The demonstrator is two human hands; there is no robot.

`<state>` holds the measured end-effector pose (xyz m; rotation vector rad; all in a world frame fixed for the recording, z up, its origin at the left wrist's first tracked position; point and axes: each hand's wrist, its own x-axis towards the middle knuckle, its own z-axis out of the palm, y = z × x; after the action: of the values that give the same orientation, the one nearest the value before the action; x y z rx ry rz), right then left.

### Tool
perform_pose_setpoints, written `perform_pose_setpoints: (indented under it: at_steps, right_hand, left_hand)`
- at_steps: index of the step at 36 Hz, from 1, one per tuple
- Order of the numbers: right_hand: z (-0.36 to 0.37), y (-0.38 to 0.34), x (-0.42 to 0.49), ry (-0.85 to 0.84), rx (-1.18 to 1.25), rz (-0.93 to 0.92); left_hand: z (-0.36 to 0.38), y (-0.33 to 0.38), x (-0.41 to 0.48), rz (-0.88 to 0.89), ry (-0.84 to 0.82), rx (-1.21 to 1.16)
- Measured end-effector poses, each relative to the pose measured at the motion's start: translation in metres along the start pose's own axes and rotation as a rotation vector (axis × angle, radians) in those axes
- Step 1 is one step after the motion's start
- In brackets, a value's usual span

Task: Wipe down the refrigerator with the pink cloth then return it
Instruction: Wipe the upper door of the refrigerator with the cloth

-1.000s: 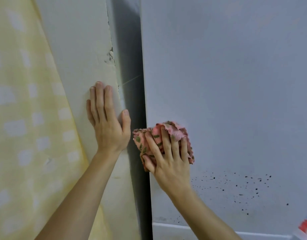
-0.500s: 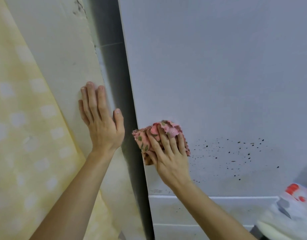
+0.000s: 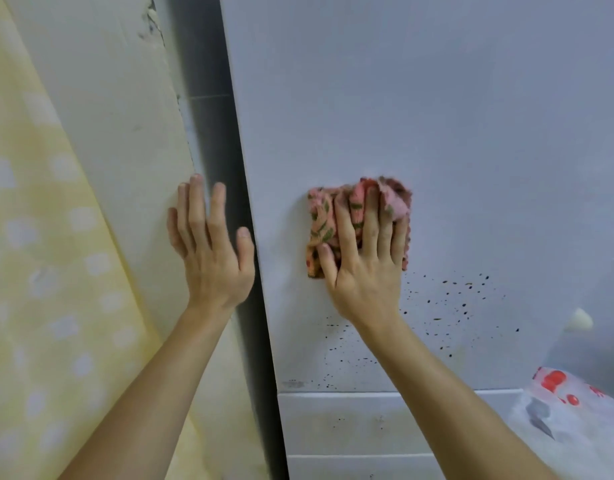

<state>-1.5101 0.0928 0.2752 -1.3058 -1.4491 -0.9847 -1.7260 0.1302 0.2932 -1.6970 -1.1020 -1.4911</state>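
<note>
The refrigerator's pale grey side (image 3: 437, 116) fills the right of the view, with dark specks low on it near my wrist. A bunched pink cloth (image 3: 321, 220) with green leaf print lies flat against that surface. My right hand (image 3: 364, 258) presses it there with straight, spread fingers. My left hand (image 3: 208, 251) rests flat and open on the cream wall (image 3: 108, 116) to the left, its thumb over the dark gap beside the refrigerator.
A yellow curtain (image 3: 31, 271) with white squares hangs at the far left. A white plastic bag (image 3: 568, 410) with red print sits at the lower right. A white ledge (image 3: 340, 417) runs below the grey panel.
My right hand has slid the cloth to the right, away from the refrigerator's left edge. My left hand stays flat on the wall. The view has shifted a little.
</note>
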Motion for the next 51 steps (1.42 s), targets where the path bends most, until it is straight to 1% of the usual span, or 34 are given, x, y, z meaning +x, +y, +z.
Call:
perform_pose_setpoints:
  at_steps: [3, 6, 10, 12, 16, 19, 21, 24, 26, 28, 32, 34, 37, 39, 43, 45, 48, 51]
  right_hand:
    - [0.002, 0.018, -0.046, -0.06, -0.005, -0.063]
    - [0.002, 0.041, -0.083, -0.133, -0.04, -0.126]
    - [-0.003, 0.049, -0.092, -0.182, -0.061, -0.145]
    - [-0.006, 0.048, -0.08, -0.157, -0.035, -0.094]
    - [-0.019, 0.051, -0.02, -0.071, 0.019, 0.122]
    - [-0.027, 0.054, 0.03, -0.025, 0.065, 0.163]
    - [-0.027, 0.055, 0.043, 0.007, 0.078, 0.17]
    - [-0.022, 0.057, 0.032, 0.043, 0.037, 0.138]
    - [-0.018, 0.061, 0.013, 0.035, 0.025, 0.099]
    - [-0.014, 0.069, -0.018, -0.009, 0.001, 0.058]
    - [-0.01, 0.099, -0.088, -0.158, -0.053, -0.066]
    - [-0.012, 0.11, -0.099, -0.194, -0.064, -0.092]
    - [-0.018, 0.111, -0.091, -0.222, -0.044, -0.083]
    - [-0.023, 0.111, -0.076, -0.192, -0.035, -0.061]
    - [-0.042, 0.119, -0.003, -0.081, 0.035, 0.131]
    - [-0.05, 0.126, 0.035, -0.03, 0.061, 0.19]
    - [-0.052, 0.135, 0.055, 0.052, 0.033, 0.161]
    - [-0.046, 0.14, 0.039, 0.07, 0.005, 0.112]
  left_hand:
    - [0.008, 0.016, -0.004, 0.08, 0.005, -0.136]
    - [0.013, 0.032, -0.016, 0.149, -0.042, -0.189]
    - [0.015, 0.049, -0.027, 0.105, -0.105, -0.184]
    - [0.015, 0.057, -0.028, 0.07, -0.108, -0.186]
    - [0.015, 0.068, -0.03, 0.056, -0.106, -0.166]
    - [0.017, 0.074, -0.027, 0.103, -0.091, -0.186]
    - [0.02, 0.079, -0.025, 0.132, -0.083, -0.208]
    - [0.023, 0.086, -0.026, 0.119, -0.114, -0.202]
    - [0.026, 0.089, -0.029, 0.109, -0.121, -0.169]
    - [0.028, 0.09, -0.03, 0.106, -0.118, -0.156]
    - [0.028, 0.094, -0.028, 0.103, -0.098, -0.152]
    - [0.027, 0.097, -0.027, 0.094, -0.082, -0.143]
    - [0.029, 0.103, -0.026, 0.086, -0.088, -0.151]
    - [0.03, 0.111, -0.026, 0.108, -0.1, -0.155]
    - [0.034, 0.131, -0.024, 0.148, -0.121, -0.159]
    - [0.038, 0.139, -0.019, 0.156, -0.116, -0.152]
    - [0.044, 0.149, -0.015, 0.179, -0.083, -0.136]
    - [0.049, 0.158, -0.017, 0.171, -0.092, -0.129]
